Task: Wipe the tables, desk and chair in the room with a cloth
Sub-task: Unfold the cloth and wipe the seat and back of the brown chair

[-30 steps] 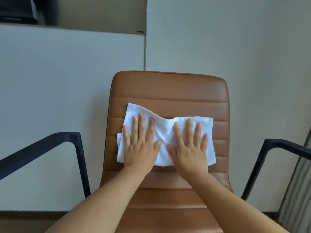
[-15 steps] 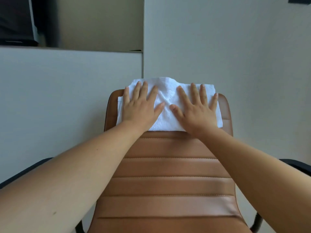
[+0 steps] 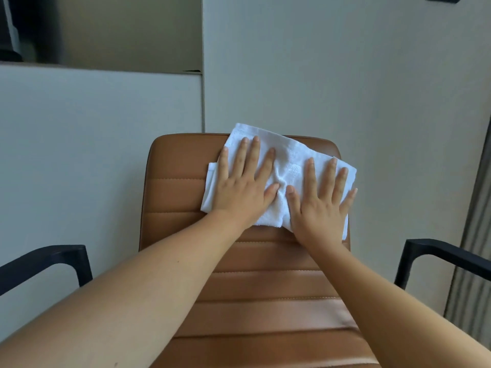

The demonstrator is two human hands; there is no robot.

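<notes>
Both hands and the cloth [image 3: 285, 166] have slid down from the top edge of the chair back and over toward three o'clock since half a second ago, and the black armrests are back in sight. Now the left hand [image 3: 245, 187] and right hand [image 3: 320, 201] lie flat side by side, fingers spread, palms pressing the white cloth against the upper right part of the brown chair [image 3: 175, 197]; neither hand grips anything, they only hold the cloth down by pressure. One corner of the cloth pokes just above the chair's top edge at about twelve o'clock. Judging by where things lie, the chair back is mid-wipe: its upper left strip at nine o'clock and the lower ribbed panels toward six o'clock are not under the cloth now. No bench is in view, so I cannot tell whether those are done. Count: one cloth, one chair, two hands, two armrests, left [image 3: 53, 257] and right [image 3: 446, 257]
</notes>
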